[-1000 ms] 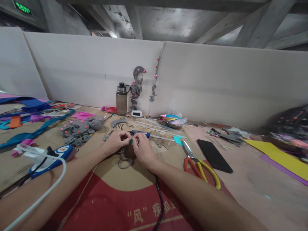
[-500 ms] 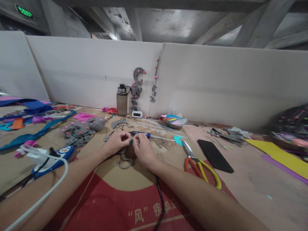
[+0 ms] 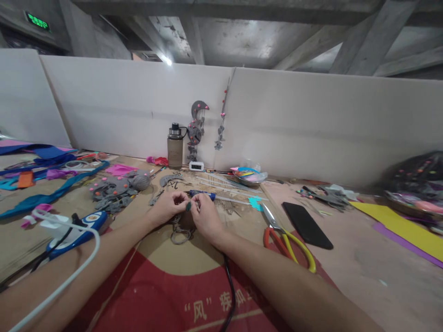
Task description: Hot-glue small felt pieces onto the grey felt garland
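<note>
My left hand (image 3: 168, 206) and my right hand (image 3: 204, 216) meet over the cardboard sheet (image 3: 152, 249), fingers pinched together on a small grey felt ornament (image 3: 180, 230) whose strands hang down and lie on the sheet below the hands. A dark green bit (image 3: 188, 206) shows between the fingertips. Just behind my right hand lies a blue-handled tool (image 3: 202, 194) with a long metal tip.
Red and yellow scissors (image 3: 285, 235) and a black phone (image 3: 306, 225) lie to the right. A blue and white device (image 3: 74, 228) with a white cable sits left. Grey felt pieces (image 3: 114, 189), a bottle (image 3: 175, 145), a small clock (image 3: 195, 165) and a bowl (image 3: 249, 175) stand behind. A black cord (image 3: 228, 290) runs under my right arm.
The view has dipped slightly. Both hands stay pinched together at the same spot on the ornament.
</note>
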Motion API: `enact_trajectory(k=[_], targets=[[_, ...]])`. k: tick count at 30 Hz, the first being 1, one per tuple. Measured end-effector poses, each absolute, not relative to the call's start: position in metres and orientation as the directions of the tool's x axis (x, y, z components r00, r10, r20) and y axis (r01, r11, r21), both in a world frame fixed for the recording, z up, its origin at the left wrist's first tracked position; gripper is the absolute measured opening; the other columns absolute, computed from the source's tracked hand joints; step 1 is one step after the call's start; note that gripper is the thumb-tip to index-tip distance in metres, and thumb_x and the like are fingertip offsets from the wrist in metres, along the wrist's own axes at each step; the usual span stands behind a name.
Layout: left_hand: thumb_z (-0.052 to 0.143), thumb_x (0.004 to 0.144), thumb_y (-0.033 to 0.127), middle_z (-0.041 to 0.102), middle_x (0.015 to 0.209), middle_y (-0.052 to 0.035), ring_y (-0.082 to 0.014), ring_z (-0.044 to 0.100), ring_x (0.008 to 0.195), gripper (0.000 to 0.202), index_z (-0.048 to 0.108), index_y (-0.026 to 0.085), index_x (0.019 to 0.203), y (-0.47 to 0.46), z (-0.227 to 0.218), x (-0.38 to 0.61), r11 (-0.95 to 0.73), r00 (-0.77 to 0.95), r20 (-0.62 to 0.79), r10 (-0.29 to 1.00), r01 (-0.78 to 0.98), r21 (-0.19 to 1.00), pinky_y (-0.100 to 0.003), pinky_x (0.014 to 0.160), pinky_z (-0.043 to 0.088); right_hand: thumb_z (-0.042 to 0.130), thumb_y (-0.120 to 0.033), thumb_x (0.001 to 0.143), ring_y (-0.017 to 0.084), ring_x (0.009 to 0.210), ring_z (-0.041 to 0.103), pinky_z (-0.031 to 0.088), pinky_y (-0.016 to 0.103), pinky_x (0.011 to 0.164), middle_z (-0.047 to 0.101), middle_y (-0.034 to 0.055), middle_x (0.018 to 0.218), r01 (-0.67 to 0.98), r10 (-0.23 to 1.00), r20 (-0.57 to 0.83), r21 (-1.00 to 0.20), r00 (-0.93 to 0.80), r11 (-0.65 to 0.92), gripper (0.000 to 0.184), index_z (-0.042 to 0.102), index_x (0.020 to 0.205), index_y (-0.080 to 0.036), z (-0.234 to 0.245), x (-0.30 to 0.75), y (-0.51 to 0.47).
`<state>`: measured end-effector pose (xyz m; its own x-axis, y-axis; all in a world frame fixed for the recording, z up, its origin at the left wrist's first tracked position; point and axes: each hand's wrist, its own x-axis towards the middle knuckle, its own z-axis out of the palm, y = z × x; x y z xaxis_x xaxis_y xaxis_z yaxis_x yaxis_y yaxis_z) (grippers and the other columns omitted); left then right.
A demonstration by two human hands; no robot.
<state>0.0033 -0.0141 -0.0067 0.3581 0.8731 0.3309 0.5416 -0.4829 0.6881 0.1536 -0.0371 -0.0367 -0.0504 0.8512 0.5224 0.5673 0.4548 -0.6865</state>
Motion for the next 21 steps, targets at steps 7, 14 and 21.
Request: enact_trajectory(k=[7, 14, 21], targets=[[0.054, 0.075, 0.039, 0.063, 0.067, -0.0003, -0.0129, 0.052, 0.062, 0.026, 0.066, 0.016, 0.078, -0.005, -0.018, -0.002, -0.513, 0.385, 0.346, 0.856, 0.543, 0.665, -0.021, 0.057, 0.041, 0.042, -0.021, 0.085, 0.017, 0.080, 0.052, 0.042, 0.030, 0.073, 0.056, 0.0042, 0.085, 0.591, 0.839, 0.542, -0.661, -0.051, 0.462, 0.011, 0.052, 0.082, -0.020, -0.038, 0.154, -0.037], [0.054, 0.075, 0.037, 0.064, 0.067, -0.0006, -0.0131, 0.053, 0.062, 0.025, 0.066, 0.015, 0.076, -0.005, -0.019, -0.001, -0.518, 0.379, 0.361, 0.852, 0.514, 0.684, -0.022, 0.058, 0.041, 0.042, -0.020, 0.085, 0.017, 0.079, 0.052, 0.043, 0.030, 0.071, 0.056, 0.0046, 0.085, 0.582, 0.838, 0.543, -0.666, -0.049, 0.466, 0.011, 0.053, 0.082, -0.020, -0.037, 0.153, -0.037], [0.054, 0.076, 0.036, 0.064, 0.068, -0.0008, -0.0127, 0.052, 0.062, 0.024, 0.066, 0.014, 0.079, -0.001, -0.022, -0.004, -0.537, 0.412, 0.358, 0.838, 0.504, 0.677, -0.022, 0.059, 0.041, 0.043, -0.021, 0.085, 0.018, 0.080, 0.052, 0.043, 0.031, 0.070, 0.056, 0.0053, 0.086, 0.577, 0.851, 0.522, -0.680, -0.051, 0.452, 0.010, 0.052, 0.082, -0.020, -0.037, 0.153, -0.037]])
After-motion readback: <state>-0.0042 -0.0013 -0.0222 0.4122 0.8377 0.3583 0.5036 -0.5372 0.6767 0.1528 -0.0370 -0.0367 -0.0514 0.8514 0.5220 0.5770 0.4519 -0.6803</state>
